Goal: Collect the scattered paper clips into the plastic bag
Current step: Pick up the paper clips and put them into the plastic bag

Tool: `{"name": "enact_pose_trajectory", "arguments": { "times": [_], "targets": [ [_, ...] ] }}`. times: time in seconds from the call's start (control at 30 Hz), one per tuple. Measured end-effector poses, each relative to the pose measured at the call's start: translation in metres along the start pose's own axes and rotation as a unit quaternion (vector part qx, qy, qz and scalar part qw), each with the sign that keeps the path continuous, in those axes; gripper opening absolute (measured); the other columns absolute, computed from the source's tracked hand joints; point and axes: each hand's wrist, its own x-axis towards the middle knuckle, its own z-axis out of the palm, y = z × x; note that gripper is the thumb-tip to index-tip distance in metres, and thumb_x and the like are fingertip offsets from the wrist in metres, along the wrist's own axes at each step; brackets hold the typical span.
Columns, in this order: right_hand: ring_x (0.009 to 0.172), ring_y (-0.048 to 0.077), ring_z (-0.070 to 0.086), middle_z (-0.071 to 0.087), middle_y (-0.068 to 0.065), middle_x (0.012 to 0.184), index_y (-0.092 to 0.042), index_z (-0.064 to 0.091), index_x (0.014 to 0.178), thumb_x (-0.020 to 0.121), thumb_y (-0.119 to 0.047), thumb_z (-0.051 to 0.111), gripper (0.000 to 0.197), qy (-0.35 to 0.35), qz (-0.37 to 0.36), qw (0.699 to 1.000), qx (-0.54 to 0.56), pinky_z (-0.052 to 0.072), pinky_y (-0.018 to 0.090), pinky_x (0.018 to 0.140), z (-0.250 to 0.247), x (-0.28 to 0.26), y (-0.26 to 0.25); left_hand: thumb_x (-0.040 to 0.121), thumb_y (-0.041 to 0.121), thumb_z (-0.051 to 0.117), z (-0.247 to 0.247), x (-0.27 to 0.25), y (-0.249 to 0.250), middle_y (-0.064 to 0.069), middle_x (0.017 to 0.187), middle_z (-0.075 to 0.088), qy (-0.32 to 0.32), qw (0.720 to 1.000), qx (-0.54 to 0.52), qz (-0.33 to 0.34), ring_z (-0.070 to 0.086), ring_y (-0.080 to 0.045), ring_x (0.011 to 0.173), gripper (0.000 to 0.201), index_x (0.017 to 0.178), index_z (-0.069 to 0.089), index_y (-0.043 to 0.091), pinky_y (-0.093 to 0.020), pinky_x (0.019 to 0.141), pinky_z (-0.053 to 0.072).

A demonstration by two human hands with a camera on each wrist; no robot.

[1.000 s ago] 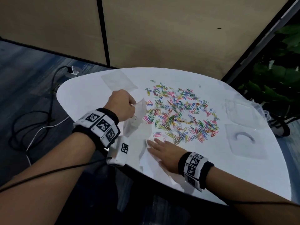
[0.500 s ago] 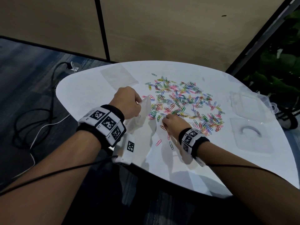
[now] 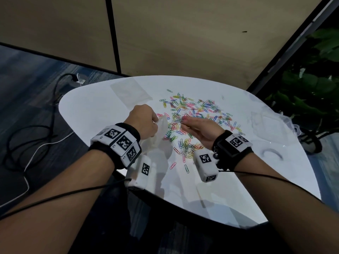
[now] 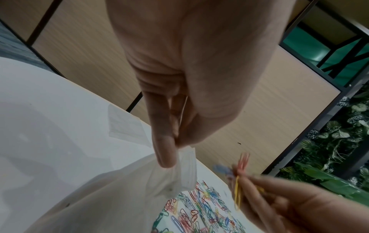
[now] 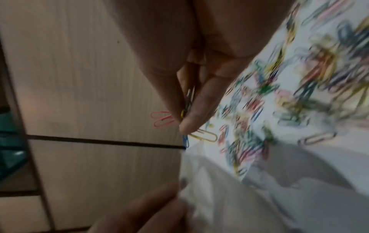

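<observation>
Many coloured paper clips (image 3: 194, 118) lie scattered over the middle of the white table (image 3: 95, 107). My left hand (image 3: 145, 123) pinches the top edge of a clear plastic bag (image 3: 159, 136), which hangs down to the table; the left wrist view shows the thumb and forefinger on the bag (image 4: 179, 170). My right hand (image 3: 194, 125) is lifted above the pile, just right of the bag's mouth, and pinches a small bunch of paper clips (image 5: 185, 110), with pink, yellow and blue ones sticking out (image 4: 239, 173).
Another flat clear bag (image 3: 130, 92) lies at the table's back left. Clear plastic boxes (image 3: 266, 123) and a lid (image 3: 273, 153) sit at the right. A few loose clips (image 3: 183, 162) lie near the front. Cables (image 3: 27, 140) trail on the floor at left; plants (image 3: 311, 88) stand at right.
My right hand went from flat on the table to the pile, picked up a bunch of clips, then rose and turned toward the bag. The left hand kept holding the bag.
</observation>
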Motion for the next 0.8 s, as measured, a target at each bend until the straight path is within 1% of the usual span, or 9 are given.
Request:
{"name": "enact_pose_trajectory", "arguments": {
  "times": [0.13, 0.23, 0.33, 0.43, 0.5, 0.57, 0.63, 0.73, 0.8],
  "targets": [
    [0.080, 0.021, 0.073, 0.074, 0.017, 0.090, 0.008, 0.069, 0.094, 0.084, 0.010, 0.066, 0.011, -0.027, -0.005, 0.998, -0.051, 0.060, 0.027, 0.080, 0.036, -0.011, 0.011, 0.085, 0.004, 0.059, 0.004, -0.002, 0.002, -0.008, 0.086, 0.078, 0.004, 1.000, -0.007, 0.013, 0.075, -0.019, 0.084, 0.030, 0.110, 0.076, 0.009, -0.035, 0.092, 0.059],
    [0.085, 0.031, 0.069, 0.070, 0.027, 0.097, 0.006, 0.070, 0.090, 0.081, 0.015, 0.065, 0.013, 0.007, -0.016, 0.992, -0.129, 0.057, 0.035, 0.090, 0.050, -0.007, 0.025, 0.086, 0.004, 0.061, 0.005, -0.005, 0.003, -0.008, 0.077, 0.079, 0.000, 0.999, -0.007, 0.033, 0.074, -0.015, 0.077, 0.027, 0.107, 0.077, 0.009, -0.034, 0.090, 0.059],
    [0.084, 0.035, 0.072, 0.072, 0.027, 0.091, -0.002, 0.073, 0.080, 0.075, 0.010, 0.070, 0.014, -0.005, -0.024, 0.974, -0.224, 0.058, 0.041, 0.090, 0.054, 0.001, 0.031, 0.085, 0.005, 0.064, 0.006, -0.006, 0.004, -0.010, 0.087, 0.078, -0.002, 0.999, -0.020, 0.045, 0.075, -0.023, 0.085, 0.024, 0.105, 0.078, 0.008, -0.038, 0.090, 0.060],
    [0.066, 0.020, 0.075, 0.074, 0.012, 0.069, -0.007, 0.077, 0.077, 0.076, -0.006, 0.075, 0.002, 0.004, -0.079, 0.927, -0.367, 0.062, 0.031, 0.071, 0.055, 0.004, 0.029, 0.084, 0.003, 0.063, 0.006, -0.006, 0.004, -0.010, 0.090, 0.078, -0.009, 0.999, -0.018, 0.049, 0.074, -0.025, 0.087, 0.025, 0.103, 0.079, 0.008, -0.040, 0.089, 0.060],
    [0.059, 0.012, 0.070, 0.073, 0.004, 0.066, -0.010, 0.077, 0.078, 0.083, -0.012, 0.069, 0.010, -0.007, -0.129, 0.866, -0.484, 0.056, 0.023, 0.058, 0.057, 0.003, 0.026, 0.083, 0.001, 0.062, 0.005, -0.005, 0.003, -0.009, 0.082, 0.078, -0.012, 0.999, -0.013, 0.047, 0.074, -0.021, 0.082, 0.025, 0.099, 0.080, 0.010, -0.038, 0.088, 0.060],
    [0.066, 0.016, 0.066, 0.072, 0.003, 0.074, -0.017, 0.076, 0.083, 0.086, -0.013, 0.062, 0.015, -0.057, -0.154, 0.809, -0.564, 0.052, 0.025, 0.063, 0.060, 0.002, 0.023, 0.083, 0.001, 0.062, 0.003, -0.005, 0.002, -0.008, 0.075, 0.078, -0.008, 0.999, -0.007, 0.045, 0.074, -0.017, 0.080, 0.025, 0.096, 0.080, 0.012, -0.035, 0.087, 0.060],
    [0.077, 0.016, 0.069, 0.074, 0.002, 0.087, -0.019, 0.077, 0.096, 0.088, -0.010, 0.059, 0.022, -0.070, -0.169, 0.807, -0.561, 0.055, 0.027, 0.073, 0.059, 0.001, 0.019, 0.084, 0.002, 0.061, 0.000, -0.004, 0.000, -0.008, 0.075, 0.078, 0.001, 0.999, -0.014, 0.036, 0.075, -0.016, 0.079, 0.026, 0.100, 0.080, 0.012, -0.034, 0.087, 0.060],
    [0.077, 0.013, 0.071, 0.075, -0.003, 0.087, -0.020, 0.078, 0.089, 0.086, -0.002, 0.053, 0.031, -0.002, -0.245, 0.835, -0.492, 0.060, 0.032, 0.078, 0.048, -0.002, 0.009, 0.085, 0.002, 0.060, -0.005, -0.003, -0.003, -0.007, 0.079, 0.079, 0.019, 0.999, -0.019, 0.021, 0.074, -0.018, 0.083, 0.028, 0.105, 0.078, 0.009, -0.035, 0.090, 0.059],
    [0.077, 0.001, 0.066, 0.075, -0.006, 0.094, -0.021, 0.077, 0.092, 0.088, -0.004, 0.053, 0.030, 0.008, -0.275, 0.784, -0.556, 0.058, 0.032, 0.085, 0.033, -0.006, 0.011, 0.085, -0.001, 0.059, -0.007, -0.003, -0.005, -0.009, 0.081, 0.079, 0.023, 0.999, -0.016, 0.016, 0.075, -0.020, 0.083, 0.027, 0.102, 0.078, 0.008, -0.036, 0.089, 0.060]
  ]
}}
